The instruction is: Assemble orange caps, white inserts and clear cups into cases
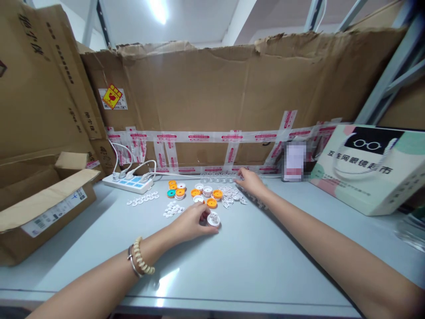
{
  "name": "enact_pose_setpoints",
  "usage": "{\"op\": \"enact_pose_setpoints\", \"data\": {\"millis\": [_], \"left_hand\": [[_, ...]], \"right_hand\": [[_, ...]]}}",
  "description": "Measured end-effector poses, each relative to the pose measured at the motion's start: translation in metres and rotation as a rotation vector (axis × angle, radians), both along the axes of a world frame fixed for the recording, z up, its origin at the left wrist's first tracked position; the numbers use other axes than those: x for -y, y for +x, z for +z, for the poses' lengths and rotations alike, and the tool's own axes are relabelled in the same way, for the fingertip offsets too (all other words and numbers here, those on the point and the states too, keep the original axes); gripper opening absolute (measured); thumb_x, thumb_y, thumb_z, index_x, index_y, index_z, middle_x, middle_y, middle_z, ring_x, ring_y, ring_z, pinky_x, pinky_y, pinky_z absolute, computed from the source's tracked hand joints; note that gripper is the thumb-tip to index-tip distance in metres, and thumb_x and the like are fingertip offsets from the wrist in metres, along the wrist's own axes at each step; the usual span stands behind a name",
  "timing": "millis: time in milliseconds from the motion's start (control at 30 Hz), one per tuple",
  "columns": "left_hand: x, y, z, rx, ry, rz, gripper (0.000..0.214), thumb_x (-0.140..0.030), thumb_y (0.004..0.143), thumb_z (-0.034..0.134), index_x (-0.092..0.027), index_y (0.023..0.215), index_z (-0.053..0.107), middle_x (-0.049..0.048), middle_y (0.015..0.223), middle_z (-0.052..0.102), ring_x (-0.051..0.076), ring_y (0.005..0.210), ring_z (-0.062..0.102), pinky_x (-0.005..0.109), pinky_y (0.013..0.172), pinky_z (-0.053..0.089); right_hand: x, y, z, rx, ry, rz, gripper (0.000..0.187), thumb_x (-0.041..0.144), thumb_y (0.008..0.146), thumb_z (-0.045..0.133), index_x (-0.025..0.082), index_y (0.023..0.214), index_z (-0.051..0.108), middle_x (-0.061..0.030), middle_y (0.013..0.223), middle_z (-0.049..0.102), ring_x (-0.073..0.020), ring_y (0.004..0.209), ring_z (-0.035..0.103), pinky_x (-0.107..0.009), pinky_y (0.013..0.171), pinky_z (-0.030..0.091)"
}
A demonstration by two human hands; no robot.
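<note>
My left hand (195, 220) rests on the table with thumb and fingers closed around a small white round cup-like part (213, 219), which has a small piece standing in its middle. My right hand (249, 180) reaches farther back, fingers bent and tips together at a row of clear plastic pieces (217, 178); whatever is between the fingertips is too small to make out. Between the hands lie a pile of clear and white small parts (229, 196) and several orange and white round cases (211, 203). One teal round piece (171, 193) sits among those at left.
White discs (173, 209) lie beyond my left hand, with another row (143, 198) farther left. A power strip (128, 182) with plugged cables stands behind them. An open carton (46, 208) is at left, a phone (295, 161) and paper bag (368, 173) at right. Cardboard (206, 97) walls the back.
</note>
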State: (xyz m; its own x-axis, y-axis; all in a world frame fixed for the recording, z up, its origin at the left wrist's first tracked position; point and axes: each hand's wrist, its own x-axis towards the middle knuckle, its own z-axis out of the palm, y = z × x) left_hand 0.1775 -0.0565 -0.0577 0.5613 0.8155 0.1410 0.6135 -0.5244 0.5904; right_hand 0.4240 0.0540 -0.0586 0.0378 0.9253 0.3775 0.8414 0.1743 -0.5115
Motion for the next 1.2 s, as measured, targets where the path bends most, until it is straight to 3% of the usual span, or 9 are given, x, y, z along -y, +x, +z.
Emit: {"op": "enact_pose_setpoints", "data": {"millis": [167, 200, 267, 333, 433, 767, 1200], "left_hand": [[0.000, 0.001, -0.001, 0.009, -0.011, 0.017, 0.028, -0.037, 0.068, 0.069, -0.016, 0.081, 0.055, 0.0013, 0.081, 0.054, 0.016, 0.072, 0.049, 0.025, 0.062, 0.036], [0.001, 0.001, -0.002, 0.011, -0.009, 0.020, 0.028, -0.037, 0.068, 0.069, -0.016, 0.081, 0.055, 0.0012, 0.080, 0.053, 0.016, 0.071, 0.049, 0.025, 0.062, 0.036], [0.001, 0.002, -0.002, 0.022, -0.001, 0.021, 0.028, -0.036, 0.067, 0.069, -0.016, 0.080, 0.054, 0.0009, 0.079, 0.053, 0.016, 0.070, 0.048, 0.025, 0.061, 0.036], [0.000, 0.002, -0.003, 0.040, 0.000, 0.010, 0.028, -0.036, 0.068, 0.068, -0.016, 0.081, 0.054, 0.0005, 0.078, 0.053, 0.016, 0.069, 0.048, 0.025, 0.060, 0.036], [-0.001, 0.001, -0.005, 0.064, 0.000, 0.005, 0.029, -0.036, 0.068, 0.069, -0.016, 0.082, 0.054, 0.0004, 0.078, 0.053, 0.016, 0.068, 0.049, 0.025, 0.059, 0.036], [-0.004, 0.002, -0.008, 0.029, 0.006, 0.033, 0.031, -0.039, 0.067, 0.069, -0.016, 0.080, 0.053, 0.0011, 0.077, 0.054, 0.016, 0.068, 0.049, 0.026, 0.057, 0.036], [-0.005, 0.002, -0.010, 0.020, 0.044, 0.017, 0.031, -0.040, 0.068, 0.066, -0.015, 0.083, 0.055, 0.0010, 0.075, 0.053, 0.016, 0.066, 0.048, 0.025, 0.056, 0.035]], "right_hand": [[0.043, -0.024, 0.025, -0.152, 0.044, 0.157, 0.021, 0.032, 0.076, 0.060, 0.018, 0.090, 0.053, -0.0052, 0.093, 0.065, -0.0168, 0.083, 0.061, -0.030, 0.074, 0.046], [0.056, -0.031, 0.029, -0.205, 0.027, 0.238, 0.023, 0.035, 0.077, 0.059, 0.018, 0.091, 0.053, -0.0040, 0.093, 0.065, -0.0150, 0.082, 0.062, -0.028, 0.072, 0.048], [0.083, -0.044, 0.033, -0.420, -0.093, 0.528, 0.025, 0.035, 0.074, 0.062, 0.018, 0.091, 0.054, -0.0048, 0.091, 0.066, -0.0162, 0.083, 0.063, -0.031, 0.074, 0.050], [0.104, -0.053, 0.032, -0.455, -0.154, 0.633, 0.023, 0.032, 0.073, 0.064, 0.018, 0.091, 0.057, -0.0051, 0.094, 0.066, -0.0170, 0.089, 0.062, -0.035, 0.084, 0.048], [0.116, -0.058, 0.025, -0.466, -0.178, 0.669, 0.020, 0.030, 0.074, 0.063, 0.018, 0.090, 0.060, -0.0054, 0.098, 0.065, -0.0176, 0.094, 0.061, -0.037, 0.089, 0.046], [0.113, -0.059, 0.018, -0.269, -0.168, 0.746, 0.013, 0.021, 0.076, 0.062, 0.020, 0.088, 0.063, -0.0036, 0.096, 0.067, -0.0179, 0.092, 0.060, -0.037, 0.088, 0.044], [0.113, -0.060, 0.010, -0.242, -0.162, 0.760, 0.013, 0.017, 0.076, 0.060, 0.021, 0.088, 0.063, -0.0027, 0.097, 0.067, -0.0181, 0.093, 0.059, -0.037, 0.087, 0.045]]}}
